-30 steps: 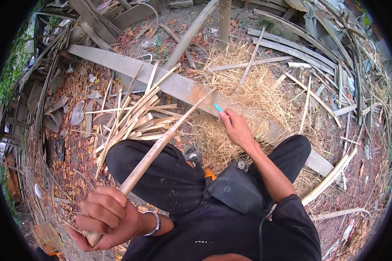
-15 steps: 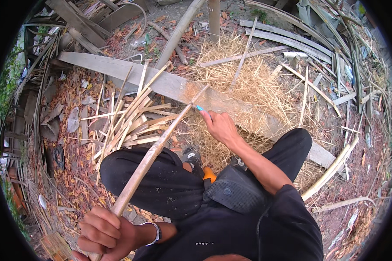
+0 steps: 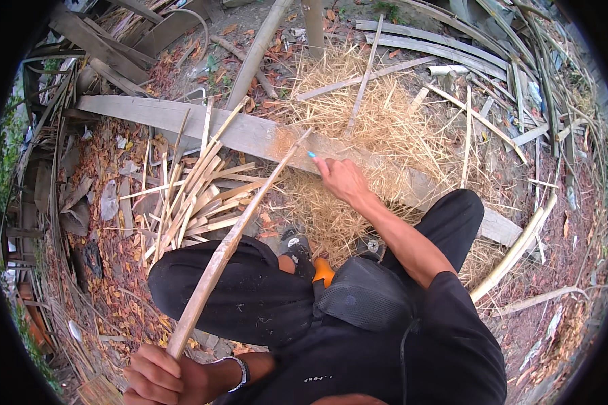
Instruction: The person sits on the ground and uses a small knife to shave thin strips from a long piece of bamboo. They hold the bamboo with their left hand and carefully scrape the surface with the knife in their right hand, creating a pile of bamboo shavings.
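My left hand (image 3: 154,375) is wrapped round the thick lower end of a long wooden stick (image 3: 217,264), low at the left. The stick slants up and away to the right, its thin far end over a grey plank (image 3: 243,129). My right hand (image 3: 344,181) is closed beside that far end, a little to its right and apart from it. A small bright blue piece (image 3: 311,154) shows at its thumb tip; the rest of what it holds is hidden by the fingers. Orange-brown dust (image 3: 285,142) lies on the plank near the stick's tip.
Pale split strips (image 3: 199,192) lie heaped left of my knees. Curly shavings (image 3: 385,118) cover the ground and part of the plank. A post (image 3: 260,54) slants up beyond the plank. Long slats (image 3: 439,47) lie at the far right, and a curved pale strip (image 3: 513,260) is near my right knee.
My right hand has come off the stick and now stands slightly right of it. The stick's far end has shifted a little left, still in my left hand.
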### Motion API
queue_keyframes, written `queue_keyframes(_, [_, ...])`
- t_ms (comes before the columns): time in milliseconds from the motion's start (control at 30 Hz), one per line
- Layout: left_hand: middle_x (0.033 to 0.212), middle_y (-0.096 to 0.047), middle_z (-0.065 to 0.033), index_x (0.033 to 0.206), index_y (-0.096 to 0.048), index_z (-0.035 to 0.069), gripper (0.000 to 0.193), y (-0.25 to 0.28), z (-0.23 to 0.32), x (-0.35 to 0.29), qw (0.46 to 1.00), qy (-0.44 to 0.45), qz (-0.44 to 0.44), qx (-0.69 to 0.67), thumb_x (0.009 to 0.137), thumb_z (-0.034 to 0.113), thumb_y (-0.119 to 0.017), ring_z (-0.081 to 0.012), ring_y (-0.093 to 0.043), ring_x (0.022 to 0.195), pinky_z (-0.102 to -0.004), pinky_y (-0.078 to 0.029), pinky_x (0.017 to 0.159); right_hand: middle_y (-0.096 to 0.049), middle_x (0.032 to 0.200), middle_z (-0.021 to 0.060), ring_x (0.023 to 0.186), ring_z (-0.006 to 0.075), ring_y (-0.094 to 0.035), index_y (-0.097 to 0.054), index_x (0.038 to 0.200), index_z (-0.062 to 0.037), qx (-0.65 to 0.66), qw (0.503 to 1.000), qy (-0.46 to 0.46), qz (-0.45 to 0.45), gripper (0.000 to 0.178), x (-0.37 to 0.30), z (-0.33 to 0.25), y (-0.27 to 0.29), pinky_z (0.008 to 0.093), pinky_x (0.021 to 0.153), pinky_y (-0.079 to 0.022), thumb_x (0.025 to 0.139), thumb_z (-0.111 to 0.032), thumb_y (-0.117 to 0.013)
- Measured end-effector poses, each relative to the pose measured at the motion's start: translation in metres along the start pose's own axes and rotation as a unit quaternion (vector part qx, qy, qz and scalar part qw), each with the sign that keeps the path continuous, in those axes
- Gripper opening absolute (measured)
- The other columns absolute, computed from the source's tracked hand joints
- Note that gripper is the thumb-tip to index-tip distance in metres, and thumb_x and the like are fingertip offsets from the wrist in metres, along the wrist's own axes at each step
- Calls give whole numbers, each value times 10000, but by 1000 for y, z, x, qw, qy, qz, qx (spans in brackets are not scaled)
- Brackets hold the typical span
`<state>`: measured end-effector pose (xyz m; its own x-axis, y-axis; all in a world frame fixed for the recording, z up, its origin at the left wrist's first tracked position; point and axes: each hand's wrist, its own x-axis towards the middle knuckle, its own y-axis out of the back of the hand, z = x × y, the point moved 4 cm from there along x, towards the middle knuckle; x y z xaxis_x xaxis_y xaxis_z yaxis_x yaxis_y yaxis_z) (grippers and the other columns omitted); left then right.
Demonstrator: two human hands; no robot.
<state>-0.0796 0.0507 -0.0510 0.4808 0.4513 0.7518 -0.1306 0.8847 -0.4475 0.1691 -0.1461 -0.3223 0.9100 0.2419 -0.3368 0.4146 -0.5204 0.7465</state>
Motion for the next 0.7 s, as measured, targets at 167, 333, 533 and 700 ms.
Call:
queue_keyframes(167, [466,-224,35,540,-300,174,445,-7,-5,2,999,-8,-45,-24,902,426,-358,-101,-243,420,-270,-249,445,-615,767,262,749,410,-612,-644,851,28,-42,994,-14,97,648,30,40,-16,477,688,-492,946,-493,-271])
queue_keyframes(333, [472,-235,35,518,-290,168,475,-2,-2,3,999,14,-50,-9,910,434,-329,-109,-245,421,-271,-245,437,-599,779,299,771,390,-618,-638,802,38,-14,999,20,41,673,29,4,-9,474,690,-493,947,-506,-268])
queue_keyframes(533, [487,-309,31,522,-334,157,483,-3,1,6,996,24,-86,21,918,433,-331,-121,-298,440,-277,-274,435,-612,857,296,870,382,-612,-636,858,38,-74,986,-8,149,666,61,33,-3,469,783,-478,953,-489,-240])
queue_keyframes(700, [317,-258,70,459,-248,198,473,-19,-2,20,988,43,-146,7,907,331,-315,-27,-199,264,-152,-224,376,-624,879,268,885,394,-603,-642,899,31,-26,998,-35,51,654,54,25,-9,456,783,-478,949,-488,-246])
